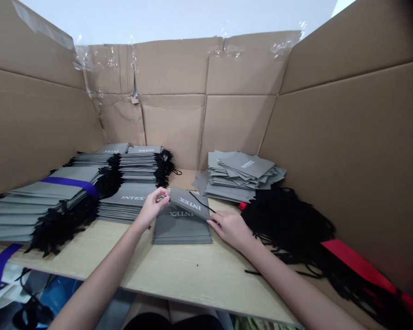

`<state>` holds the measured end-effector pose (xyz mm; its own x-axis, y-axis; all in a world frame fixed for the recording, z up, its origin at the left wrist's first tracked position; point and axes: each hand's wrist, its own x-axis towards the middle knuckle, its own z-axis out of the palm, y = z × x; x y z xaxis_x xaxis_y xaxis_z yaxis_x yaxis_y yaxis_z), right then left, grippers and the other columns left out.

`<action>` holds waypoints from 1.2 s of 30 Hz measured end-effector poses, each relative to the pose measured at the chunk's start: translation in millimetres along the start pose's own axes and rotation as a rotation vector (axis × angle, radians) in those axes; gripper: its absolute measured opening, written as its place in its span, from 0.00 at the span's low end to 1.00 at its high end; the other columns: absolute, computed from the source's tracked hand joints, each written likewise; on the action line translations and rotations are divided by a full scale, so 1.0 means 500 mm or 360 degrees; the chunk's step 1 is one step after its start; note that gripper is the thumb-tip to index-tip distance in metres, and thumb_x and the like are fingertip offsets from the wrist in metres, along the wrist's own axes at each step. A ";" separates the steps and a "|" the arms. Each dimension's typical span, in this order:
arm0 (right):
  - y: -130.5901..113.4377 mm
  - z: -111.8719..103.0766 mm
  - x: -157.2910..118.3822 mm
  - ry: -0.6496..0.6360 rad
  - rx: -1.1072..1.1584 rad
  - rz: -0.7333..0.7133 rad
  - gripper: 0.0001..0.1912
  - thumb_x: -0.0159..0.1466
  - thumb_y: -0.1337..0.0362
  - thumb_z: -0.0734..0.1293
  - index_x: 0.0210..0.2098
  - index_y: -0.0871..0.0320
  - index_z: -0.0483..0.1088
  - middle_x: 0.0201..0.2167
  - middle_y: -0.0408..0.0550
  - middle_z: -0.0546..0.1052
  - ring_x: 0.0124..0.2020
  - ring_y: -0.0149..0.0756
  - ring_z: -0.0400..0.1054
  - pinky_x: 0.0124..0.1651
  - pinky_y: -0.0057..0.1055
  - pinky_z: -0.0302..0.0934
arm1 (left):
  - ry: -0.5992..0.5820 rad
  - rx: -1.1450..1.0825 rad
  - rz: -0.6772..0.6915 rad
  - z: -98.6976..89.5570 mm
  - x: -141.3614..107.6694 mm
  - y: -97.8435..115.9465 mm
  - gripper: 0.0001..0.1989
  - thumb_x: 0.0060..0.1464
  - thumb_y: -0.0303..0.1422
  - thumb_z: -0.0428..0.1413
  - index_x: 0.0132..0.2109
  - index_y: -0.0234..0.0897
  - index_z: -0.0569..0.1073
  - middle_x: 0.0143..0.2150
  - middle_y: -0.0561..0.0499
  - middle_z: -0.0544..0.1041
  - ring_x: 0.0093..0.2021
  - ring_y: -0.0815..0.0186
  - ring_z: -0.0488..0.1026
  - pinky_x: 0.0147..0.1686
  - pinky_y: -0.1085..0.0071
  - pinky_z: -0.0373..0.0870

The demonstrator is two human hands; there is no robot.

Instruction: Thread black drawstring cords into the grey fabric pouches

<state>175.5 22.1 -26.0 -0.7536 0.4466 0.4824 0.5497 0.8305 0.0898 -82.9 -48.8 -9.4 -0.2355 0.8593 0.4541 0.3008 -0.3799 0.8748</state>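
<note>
Down on a pale wooden counter [179, 279] boxed in by tall brown cardboard sheets [172, 101], the left hand [152, 206] has a tight pinch on one flat grey INTEX drawstring bag [189, 204], its grip closed on the bag's near corner. The right hand [230, 229] is at the bag's other corner, with its fingertips [211, 221] pressed against the edge, though honestly it's hard to tell from this angle if that grip is fully closed. That bag is tilted up slightly and sits right on top of a neat stack of matching grey bags [181, 231], with a thin black cord [201, 201] lying across it. Left of the hands are taller grey bag stacks [134, 167] with black cords bunched at their ends, and one bundle is strapped with a purple band [70, 185]. Over on the right there's a messy grey bag pile [242, 176], then a heap of black cords [285, 220] and a red strip [361, 266].
</note>
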 end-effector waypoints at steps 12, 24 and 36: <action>0.024 0.001 0.000 0.0078 0.0126 0.0119 0.12 0.66 0.61 0.54 0.34 0.56 0.66 0.29 0.46 0.75 0.29 0.34 0.69 0.30 0.27 0.54 | 0.0051 -0.0885 -0.0366 0.021 -0.013 0.010 0.10 0.45 0.30 0.59 0.24 0.34 0.66 0.25 0.56 0.62 0.26 0.74 0.61 0.25 0.83 0.60; 0.039 0.003 0.003 0.0115 0.0565 0.0215 0.13 0.65 0.61 0.55 0.29 0.56 0.66 0.21 0.43 0.69 0.23 0.33 0.64 0.27 0.26 0.54 | 0.0196 -0.1281 -0.0395 0.020 -0.010 0.011 0.06 0.47 0.30 0.57 0.35 0.36 0.69 0.34 0.51 0.71 0.33 0.67 0.70 0.32 0.68 0.70; 0.026 0.009 0.000 0.0086 0.0448 0.0225 0.12 0.64 0.60 0.56 0.31 0.56 0.68 0.22 0.44 0.72 0.23 0.33 0.65 0.27 0.25 0.52 | 0.0445 -0.0836 -0.0498 0.035 -0.008 -0.043 0.14 0.35 0.33 0.65 0.25 0.31 0.69 0.19 0.56 0.69 0.21 0.74 0.68 0.27 0.78 0.70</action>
<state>181.2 34.2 -28.7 -0.6523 0.5521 0.5194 0.5206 0.8243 -0.2224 -72.3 -38.1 -33.1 -0.4904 0.8616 0.1308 -0.2935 -0.3046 0.9061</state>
